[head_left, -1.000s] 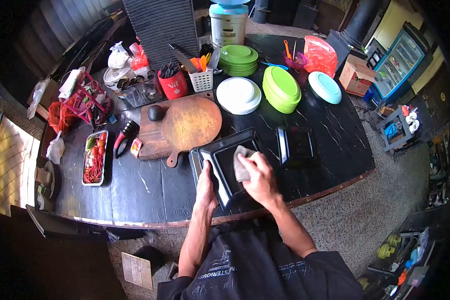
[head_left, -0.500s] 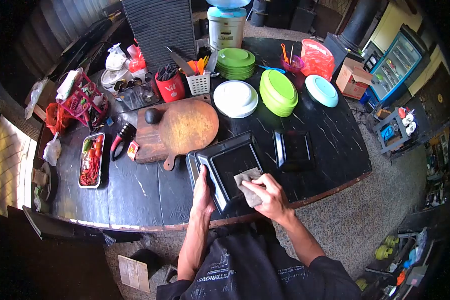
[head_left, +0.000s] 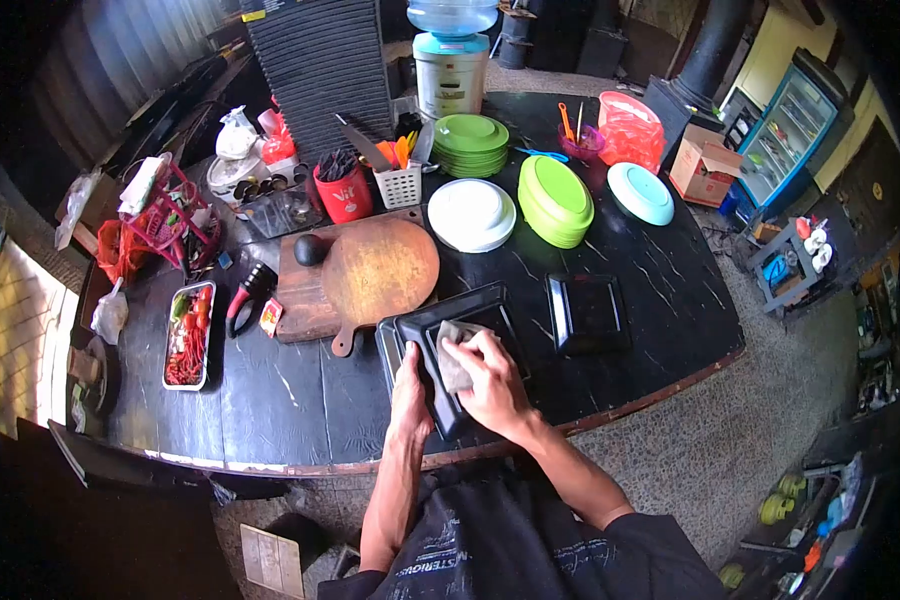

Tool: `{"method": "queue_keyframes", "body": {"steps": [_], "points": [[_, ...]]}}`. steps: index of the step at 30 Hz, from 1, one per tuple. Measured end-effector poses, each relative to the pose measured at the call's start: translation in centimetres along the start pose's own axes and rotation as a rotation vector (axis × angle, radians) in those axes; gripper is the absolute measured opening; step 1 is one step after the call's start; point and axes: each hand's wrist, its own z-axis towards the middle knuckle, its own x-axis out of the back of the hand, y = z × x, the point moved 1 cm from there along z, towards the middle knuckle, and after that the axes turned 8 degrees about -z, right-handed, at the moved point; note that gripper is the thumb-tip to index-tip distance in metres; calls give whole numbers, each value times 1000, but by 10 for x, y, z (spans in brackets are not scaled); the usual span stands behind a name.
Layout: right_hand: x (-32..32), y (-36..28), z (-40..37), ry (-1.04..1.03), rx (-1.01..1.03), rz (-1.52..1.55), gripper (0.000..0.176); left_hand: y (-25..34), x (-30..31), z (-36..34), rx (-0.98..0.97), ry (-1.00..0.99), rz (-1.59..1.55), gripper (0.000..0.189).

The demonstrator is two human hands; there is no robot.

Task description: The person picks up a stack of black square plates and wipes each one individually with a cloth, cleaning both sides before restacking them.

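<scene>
A black rectangular plate (head_left: 470,302) is tilted up at the near side of the table, with its underside apparently facing me. My left hand (head_left: 410,398) grips its left edge, thumb along the rim. Bunched under the fingers of my right hand (head_left: 494,388) is a grey cloth (head_left: 456,366), pressed against the plate's left part. Another dark edge shows behind the held plate at its left; how the two pieces touch is hidden. To the right, a smaller-looking black plate (head_left: 588,314) lies flat on the table.
Wooden boards (head_left: 380,270) lie just beyond the held plate. Behind are white plates (head_left: 471,215), green plates (head_left: 555,200) and a pale blue plate (head_left: 640,193). At left stand a tray of chillies and tomatoes (head_left: 188,340) and a knife sharpener (head_left: 250,297). The table edge (head_left: 660,388) runs close in front.
My right hand has slid the cloth leftward and slightly up across the plate, from its right part to its left. My left hand keeps its hold. The view has tipped slightly.
</scene>
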Motion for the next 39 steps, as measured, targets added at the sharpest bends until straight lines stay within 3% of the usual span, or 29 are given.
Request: {"method": "queue_keyframes", "body": {"steps": [4,8,10,12,14,16,18,22,28,32,34,36,37,39], "points": [[21,-10,-13,-185,122,112,58,3,2,-4,78,-50,-110,50],[49,5,-20,-344,250,283,44,4,-13,-11,35,-63,-76,52],[60,33,-19,-385,159,345,31,2,-9,-11,32,16,-25,53],[69,68,-16,-228,24,396,28,6,-11,-13,52,16,-31,53],[64,85,-6,163,-279,424,28,10,-16,-19,61,39,-43,53],[69,78,20,317,-307,171,27,7,-11,-15,46,37,-35,53],[54,87,30,231,-236,-57,32,6,-10,-15,35,31,-23,53],[25,56,41,-25,-53,-198,39,8,-7,-12,94,-42,-25,53],[6,4,46,-74,112,-142,42,3,1,-6,-22,-27,56,55],[0,-14,35,-139,233,-90,46,6,-8,-11,5,-32,-80,60],[-5,-21,18,-112,271,-149,45,6,6,-2,56,-151,-191,59],[0,-25,2,-120,261,-143,46,3,8,-2,41,-86,-92,63],[2,-23,-8,-132,249,-143,54,4,6,-3,129,-146,-152,67],[8,-21,-26,-147,228,-142,61,1,10,-2,182,-80,-151,67]]}}
